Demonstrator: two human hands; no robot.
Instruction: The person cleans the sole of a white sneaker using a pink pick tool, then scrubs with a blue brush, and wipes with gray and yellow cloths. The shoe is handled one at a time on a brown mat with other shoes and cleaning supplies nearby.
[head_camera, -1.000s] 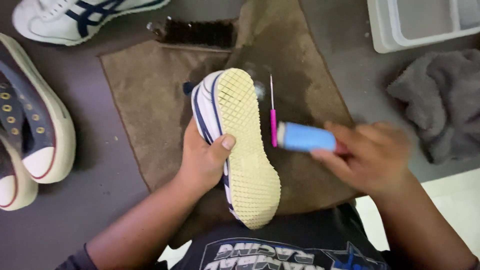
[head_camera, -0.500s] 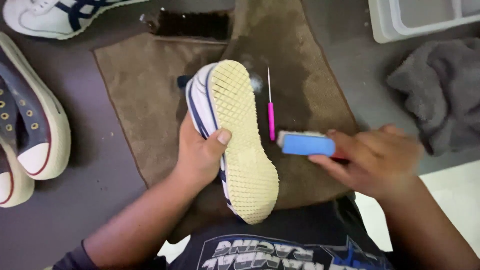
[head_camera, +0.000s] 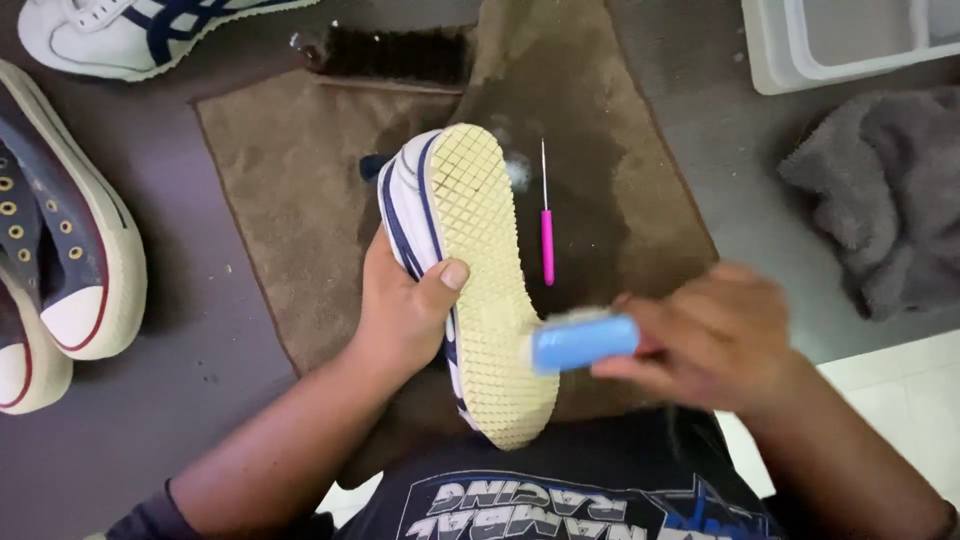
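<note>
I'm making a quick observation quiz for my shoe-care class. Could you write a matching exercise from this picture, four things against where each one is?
Things:
1. blue brush
2. pink-handled pick
3. grey cloth
4. white sneaker

Places:
A. lying on the brown towel
B. held sole up in the left hand
C. in the right hand, at the sole
D. bunched on the floor, right of the towel

Pairs: 1-C, 2-A, 3-D, 4-B

No packages, labels, signs or screens show here; the only lettering is a blue and white print on the person's dark shirt (head_camera: 560, 505) at the bottom edge, seen upside down
</note>
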